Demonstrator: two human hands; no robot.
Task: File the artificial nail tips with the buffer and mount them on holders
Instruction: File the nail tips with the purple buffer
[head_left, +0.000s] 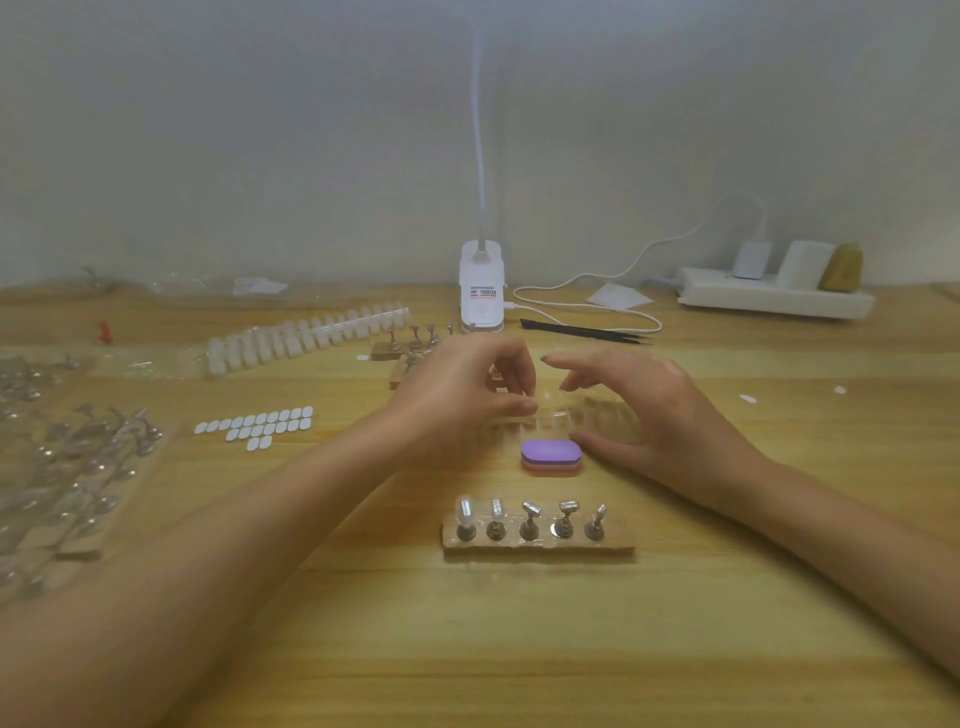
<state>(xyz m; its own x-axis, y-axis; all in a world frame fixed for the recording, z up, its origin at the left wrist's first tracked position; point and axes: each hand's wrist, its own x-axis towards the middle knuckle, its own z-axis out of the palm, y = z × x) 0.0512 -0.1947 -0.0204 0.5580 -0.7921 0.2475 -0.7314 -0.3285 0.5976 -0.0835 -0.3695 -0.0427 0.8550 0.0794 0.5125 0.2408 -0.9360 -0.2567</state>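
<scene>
A purple and pink buffer block (551, 455) lies on the wooden table between my hands. Just behind it runs a clear strip of artificial nail tips (597, 410). My left hand (462, 389) pinches at this strip with thumb and fingers near its middle. My right hand (649, 410) hovers over the strip's right part, fingers curved, thumb low beside the buffer. In front, a wooden base (540, 545) carries several metal holders; the two leftmost bear clear tips (466, 512).
A second frosted tip strip (306, 335) lies at the back left, white adhesive pads (257, 423) in front of it. Loose holders in plastic (67, 467) fill the left edge. Behind are more holder bases (410, 345), a lamp clamp (481, 291), black tweezers (587, 331) and a power strip (774, 299).
</scene>
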